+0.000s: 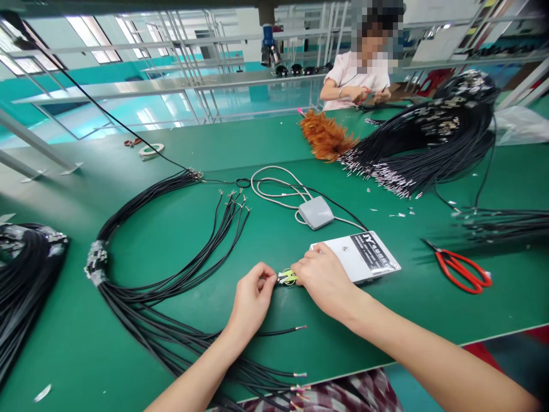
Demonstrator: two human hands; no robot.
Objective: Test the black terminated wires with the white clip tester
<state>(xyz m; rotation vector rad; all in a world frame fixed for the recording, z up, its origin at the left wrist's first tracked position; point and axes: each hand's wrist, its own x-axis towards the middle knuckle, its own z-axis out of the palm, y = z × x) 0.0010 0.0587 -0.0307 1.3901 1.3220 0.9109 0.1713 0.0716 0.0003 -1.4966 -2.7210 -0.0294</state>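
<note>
The tabletop point(429, 326) is deep green, and the bundled cables point(124, 214) on it are black, with silvery-pink wire tips point(390, 178) on the heap at right. A small clip-like piece point(290, 277) is lime green. The flat box point(349, 268) is white, its black label point(377, 253) printed in white. Adapter point(316, 213) and looped cord point(274, 167) are light grey; the scissors point(463, 272) have red handles and dark blades. The feathery bunch point(323, 135) is rusty orange, the tape roll point(151, 150) off-white, the co-worker's shirt point(342, 70) pale pink, the fabric point(369, 392) below the edge maroon-and-white check.

Box point(364, 254) between cable bundle point(115, 293) and scissors point(460, 256)
</note>
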